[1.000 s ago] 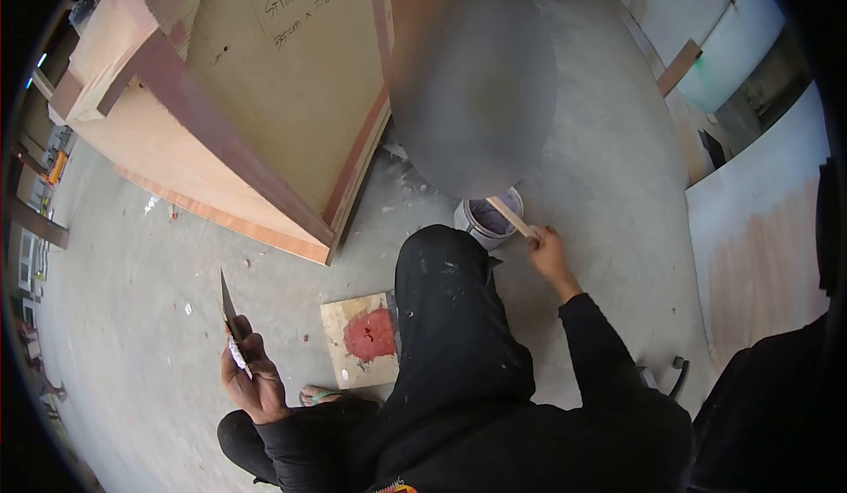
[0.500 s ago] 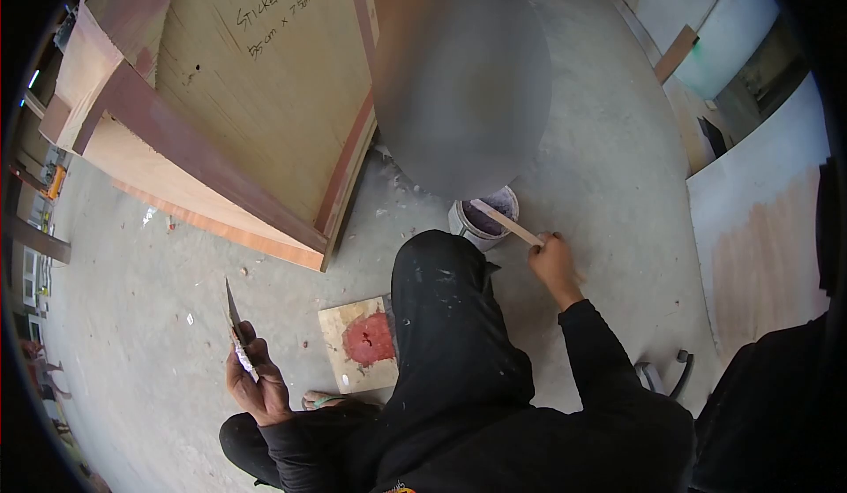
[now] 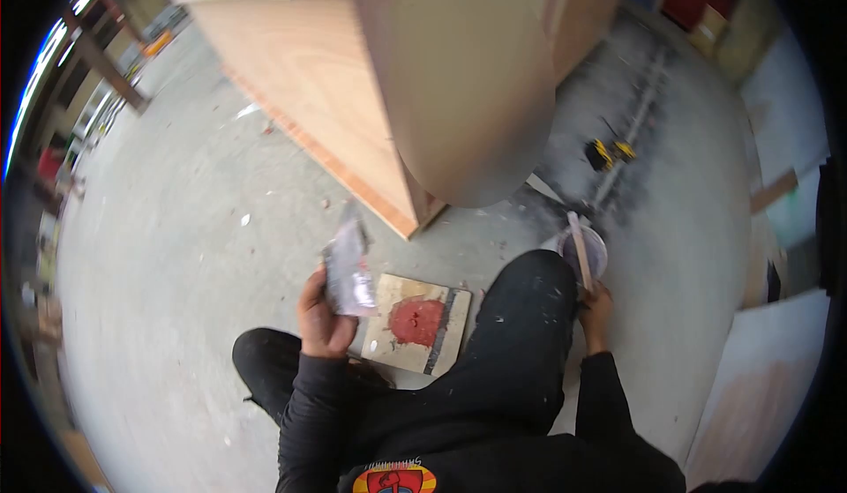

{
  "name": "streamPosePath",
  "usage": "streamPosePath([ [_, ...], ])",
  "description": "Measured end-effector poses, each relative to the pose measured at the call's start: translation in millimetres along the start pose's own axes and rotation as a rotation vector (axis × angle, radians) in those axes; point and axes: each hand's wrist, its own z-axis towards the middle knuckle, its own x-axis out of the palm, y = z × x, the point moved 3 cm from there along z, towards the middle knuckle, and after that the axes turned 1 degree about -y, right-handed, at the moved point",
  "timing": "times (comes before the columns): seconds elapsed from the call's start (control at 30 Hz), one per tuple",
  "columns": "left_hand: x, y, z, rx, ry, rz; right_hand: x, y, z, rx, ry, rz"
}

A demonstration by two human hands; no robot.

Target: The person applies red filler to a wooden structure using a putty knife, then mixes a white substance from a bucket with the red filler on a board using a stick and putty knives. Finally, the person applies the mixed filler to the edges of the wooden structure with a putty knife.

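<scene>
Raised over the floor, my left hand (image 3: 325, 317) grips a flat putty knife (image 3: 350, 264) smeared with pale, shiny material, its blade pointing up. To its right lies a square board (image 3: 397, 286) with a red patch of paste (image 3: 416, 321) and a dark strip along one side. My right hand (image 3: 596, 309) is closed on the lower end of a wooden stick (image 3: 580, 250). The stick lies across the mouth of a white bucket (image 3: 602, 250) beside my right knee.
A large plywood structure (image 3: 309, 78) rises ahead, partly behind a blurred oval. A yellow and black tool (image 3: 609, 153) lies on the floor beyond the bucket. Panels (image 3: 759, 387) stand at the right. A distant person (image 3: 63, 174) is at the far left.
The view has turned left. My left hand has come nearer the board, and the knife now shows its broad face. The stick has swung more upright over the bucket, still in my right hand.
</scene>
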Motion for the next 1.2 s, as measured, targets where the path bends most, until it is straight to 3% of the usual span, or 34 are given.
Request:
streamPosePath([
  [0.07, 2, 2, -1, -0.015, 0.046, 0.019, -1, -5, 15, 0.175, -0.037, -0.157],
  [0.13, 4, 5, 0, -0.027, 0.077, -0.001, -25, 58, 43, -0.054, -0.359, -0.029],
  [0.2, 6, 8, -3, -0.071, 0.121, -0.029, -66, 177, 67, 0.02, -0.153, 0.339],
  [0.27, 14, 9, -3, -0.099, 0.179, -0.033, -63, 245, 82, -0.137, 0.093, 0.682],
  [0.33, 23, 10, -6, -0.144, 0.282, 0.012, -50, 310, 83, -0.218, 0.53, 0.845],
  [0.4, 31, 10, -11, -0.145, 0.287, 0.006, -34, 365, 63, -0.214, 0.787, 1.18],
  [0.43, 36, 8, -12, -0.145, 0.285, 0.001, -28, 381, 56, -0.23, 0.788, 1.178],
  [0.47, 39, 7, -15, -0.144, 0.299, 0.02, -20, 393, 48, -0.096, 0.836, 1.323],
  [0.5, 37, 6, -14, -0.135, 0.296, 0.012, -13, 400, 41, 0.051, 0.884, 1.461],
  [0.63, 17, 9, -12, -0.139, 0.179, 0.125, 12, 407, 30, -0.015, 0.867, 1.452],
  [0.7, 16, 9, -12, -0.128, 0.156, 0.156, 25, 395, 33, 0.095, 0.613, 1.177],
  [0.73, 15, 9, -13, -0.134, 0.157, 0.151, 26, 394, 35, 0.098, 0.61, 1.171],
  [0.83, 14, 4, -14, -0.143, 0.172, 0.113, 20, 388, 51, 0.482, 0.143, 1.516],
  [1.0, 2, -22, -8, 0.252, 0.005, 0.301, 9, 357, 71, 0.356, 0.186, 1.531],
  [1.1, 2, -30, -11, 0.44, -0.061, 0.324, -15, 380, 55, 0.251, 0.285, 1.487],
  [1.2, 10, -32, -15, 0.587, -0.114, 0.28, -22, 396, 18, 0.23, 0.582, 1.583],
])
